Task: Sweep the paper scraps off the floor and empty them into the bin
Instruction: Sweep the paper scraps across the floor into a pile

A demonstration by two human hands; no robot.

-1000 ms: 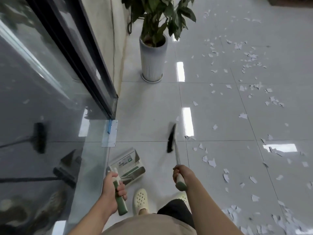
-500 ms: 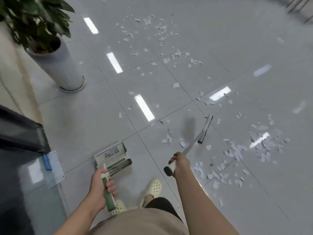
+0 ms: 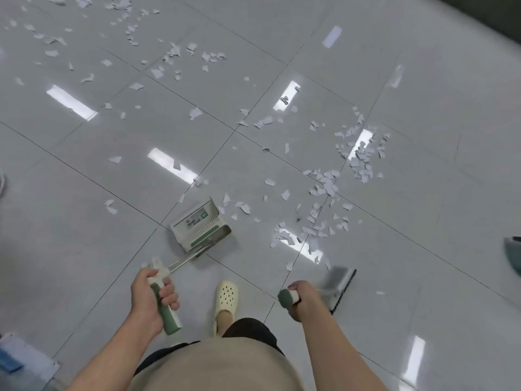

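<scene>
My left hand [image 3: 153,296] grips the green handle of a long-handled dustpan [image 3: 201,228], whose white and green pan sits on the floor ahead of me. My right hand [image 3: 303,297] holds the green end of a broom handle; the blurred broom head [image 3: 341,286] is low by the floor just right of my hand. White paper scraps [image 3: 324,187] lie scattered over the grey tiles, densest to the right of the pan and in a second spread at the far left [image 3: 127,12].
My foot in a cream perforated clog [image 3: 227,301] stands between my hands. A teal object [image 3: 514,253] pokes in at the right edge. A blue and white fitting [image 3: 17,356] lies at the bottom left corner. A dark strip runs along the top right.
My view has swung right, so the potted plant and glass door have left the frame. The broom head has come back from out front to close beside my right hand. The dustpan shifted forward.
</scene>
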